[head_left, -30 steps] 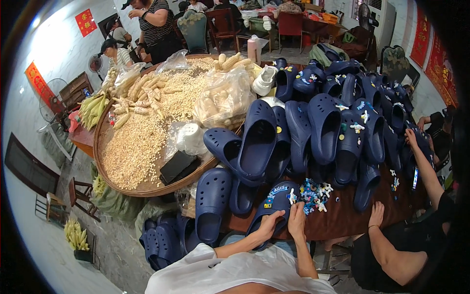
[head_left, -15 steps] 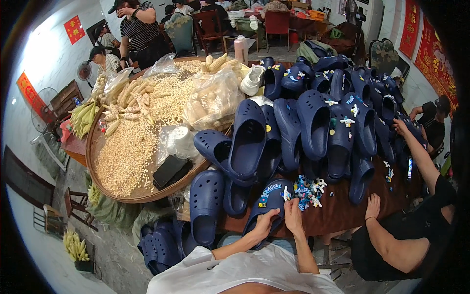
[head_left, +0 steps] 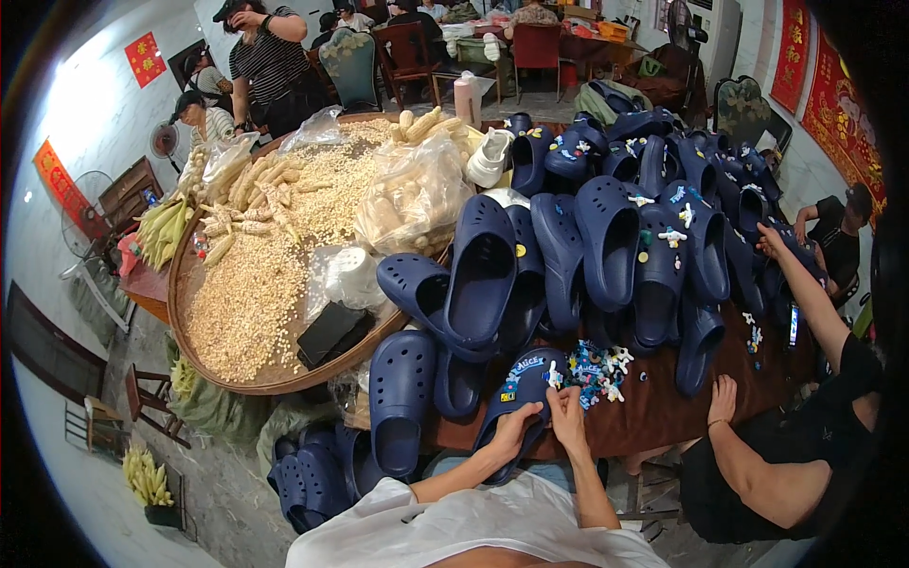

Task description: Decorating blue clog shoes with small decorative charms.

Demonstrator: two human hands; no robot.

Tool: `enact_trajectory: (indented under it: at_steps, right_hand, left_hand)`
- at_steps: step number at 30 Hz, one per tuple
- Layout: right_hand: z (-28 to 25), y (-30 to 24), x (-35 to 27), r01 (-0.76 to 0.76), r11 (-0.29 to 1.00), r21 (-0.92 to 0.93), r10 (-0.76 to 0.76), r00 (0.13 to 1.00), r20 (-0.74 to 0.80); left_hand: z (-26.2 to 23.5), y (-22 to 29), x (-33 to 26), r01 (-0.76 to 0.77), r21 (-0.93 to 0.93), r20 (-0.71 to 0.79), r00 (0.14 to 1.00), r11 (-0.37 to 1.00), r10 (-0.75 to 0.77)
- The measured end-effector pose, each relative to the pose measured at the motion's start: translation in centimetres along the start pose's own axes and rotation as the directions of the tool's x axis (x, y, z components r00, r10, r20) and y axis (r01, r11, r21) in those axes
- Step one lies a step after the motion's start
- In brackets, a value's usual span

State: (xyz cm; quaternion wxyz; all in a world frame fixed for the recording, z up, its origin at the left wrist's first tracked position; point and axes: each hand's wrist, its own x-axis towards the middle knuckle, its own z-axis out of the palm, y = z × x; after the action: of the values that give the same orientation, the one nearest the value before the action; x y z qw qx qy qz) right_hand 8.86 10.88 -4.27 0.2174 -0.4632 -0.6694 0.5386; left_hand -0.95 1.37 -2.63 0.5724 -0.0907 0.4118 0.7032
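A navy clog point(head_left: 531, 387) tilts at the near table edge in front of me, with colourful shoe charms on its upper. My left hand point(head_left: 514, 433) is closed round its near side, thumb on top. My right hand point(head_left: 568, 419) pinches at a small white charm point(head_left: 554, 373) on the clog's right side; the fingertips hide its lower end. Just right of the clog lies a pile of loose blue and white charms point(head_left: 598, 371). Another navy clog point(head_left: 400, 402), without charms, stands to the left.
Many navy clogs point(head_left: 606, 241) are heaped across the brown-covered table point(head_left: 620, 426). At left, a round basket tray point(head_left: 256, 386) bears corn kernels, cobs and a black phone point(head_left: 335, 334). A co-worker's arm point(head_left: 753, 464) rests at the right edge. More clogs point(head_left: 322, 483) sit below left.
My hands stay on the clog with hardly any movement. The view has shifted very slightly.
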Motion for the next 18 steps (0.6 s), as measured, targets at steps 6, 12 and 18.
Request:
enact_trajectory:
  at_steps: [6, 12, 18]
  right_hand:
    - [-0.3, -0.4, 0.5, -0.086, 0.987, 0.137, 0.076, 0.994, 0.073]
    - [0.0, 0.2, 0.2, 0.142, 0.979, -0.148, -0.147, 0.989, -0.023]
    - [-0.3, 0.4, 0.0, 0.233, 0.950, -0.207, -0.243, 0.970, -0.026]
  left_hand:
    - [0.6, 0.6, -0.1, 0.044, 0.022, -0.042, 0.998, 0.999, -0.043]
    - [0.0, -0.5, 0.3, 0.012, -0.002, -0.019, 1.000, 1.000, -0.012]
    - [-0.3, -1.5, 0.9, -0.021, 0.026, -0.022, 1.000, 0.999, 0.022]
